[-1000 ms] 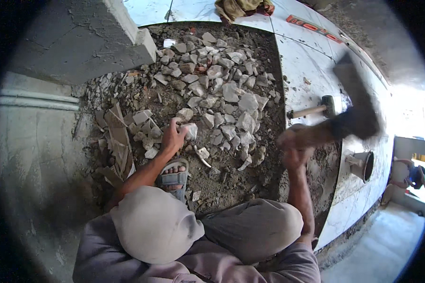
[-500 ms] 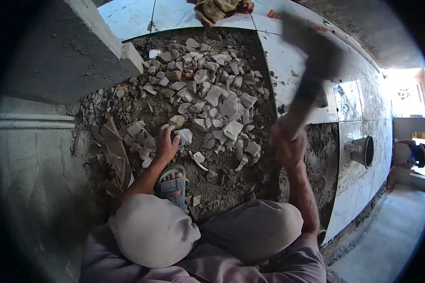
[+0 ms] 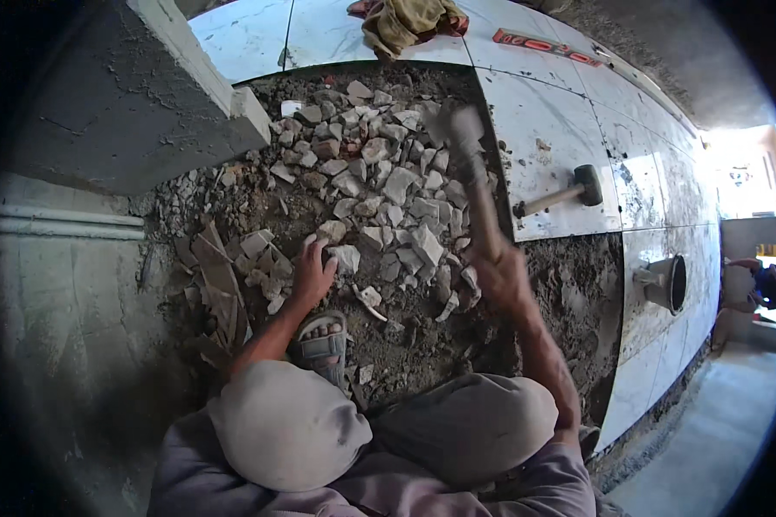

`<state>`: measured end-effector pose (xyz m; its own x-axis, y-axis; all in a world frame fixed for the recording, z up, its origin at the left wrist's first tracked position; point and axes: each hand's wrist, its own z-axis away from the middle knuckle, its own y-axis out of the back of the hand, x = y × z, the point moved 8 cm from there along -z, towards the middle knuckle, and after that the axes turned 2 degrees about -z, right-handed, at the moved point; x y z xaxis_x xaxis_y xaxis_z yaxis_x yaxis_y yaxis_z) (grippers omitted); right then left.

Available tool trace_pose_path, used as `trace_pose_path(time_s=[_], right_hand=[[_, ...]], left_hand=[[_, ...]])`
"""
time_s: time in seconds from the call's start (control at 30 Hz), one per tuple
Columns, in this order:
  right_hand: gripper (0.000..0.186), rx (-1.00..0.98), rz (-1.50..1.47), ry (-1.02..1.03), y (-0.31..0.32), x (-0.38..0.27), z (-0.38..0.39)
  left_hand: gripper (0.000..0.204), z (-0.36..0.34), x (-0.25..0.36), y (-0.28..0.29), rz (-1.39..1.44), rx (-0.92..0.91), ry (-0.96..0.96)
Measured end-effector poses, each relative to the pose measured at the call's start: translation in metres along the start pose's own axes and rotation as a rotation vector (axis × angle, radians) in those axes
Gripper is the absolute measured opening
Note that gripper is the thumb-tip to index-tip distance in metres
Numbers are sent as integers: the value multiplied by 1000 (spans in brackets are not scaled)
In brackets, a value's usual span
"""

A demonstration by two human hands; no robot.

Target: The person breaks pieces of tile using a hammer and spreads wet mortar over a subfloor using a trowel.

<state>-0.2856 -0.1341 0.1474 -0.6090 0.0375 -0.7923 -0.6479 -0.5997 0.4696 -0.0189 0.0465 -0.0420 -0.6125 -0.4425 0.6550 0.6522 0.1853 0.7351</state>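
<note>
Hammer (image 3: 475,177) in R hand (image 3: 503,280), ctr-right of frame: fingers wrapped round lower end of handle. Long axis runs up + slightly L from that fist, w/ head at upper ctr, over R side of rubble pile (image 3: 397,185); head's blurred, can't tell if it touches any stone. L hand (image 3: 313,274) is ctr-left, thumb & fingers apart, nothing seen gripped. Pale stone (image 3: 345,258) sits just R of its thumb, contact unclear; tan stone (image 3: 331,231) just above fingertips.

Key relation: pale stone lies between the hands, much nearer L hand; from R hand it's off to L + a bit higher. Hammer head is well up and R of it, handle not lined up w/ it.

Pile's on soil (image 3: 431,345), white tiles (image 3: 535,103) along R edge. Mallet (image 3: 588,185) lies on tiles R of hammer, handle pointing lower L. Bucket (image 3: 666,284) mid-right; sandalled foot (image 3: 323,340) just below L hand.
</note>
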Motion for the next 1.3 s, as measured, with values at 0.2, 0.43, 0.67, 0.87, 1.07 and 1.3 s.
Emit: trace_pose_path(time_s=[0.2,0.43,0.67,0.87,1.07,1.3], right_hand=[[15,95,146,694,15,-89,-30],[16,-515,937,311,-59,130,-88],[17,36,-203,319,45,-9,32],[21,55,-165,369,1,98,48],[17,-205,-70,-431,-38,166,63],[12,169,-236,370,48,-8,67]], left_hand=[[55,4,7,2,-20,63,-56],[64,-5,13,-13,6,28,-81],[65,1,1,-6,14,-11,18],[65,-7,16,-9,-35,44,-74],[66,-6,17,-10,-28,-47,64],[68,-2,8,-8,-80,77,-100]])
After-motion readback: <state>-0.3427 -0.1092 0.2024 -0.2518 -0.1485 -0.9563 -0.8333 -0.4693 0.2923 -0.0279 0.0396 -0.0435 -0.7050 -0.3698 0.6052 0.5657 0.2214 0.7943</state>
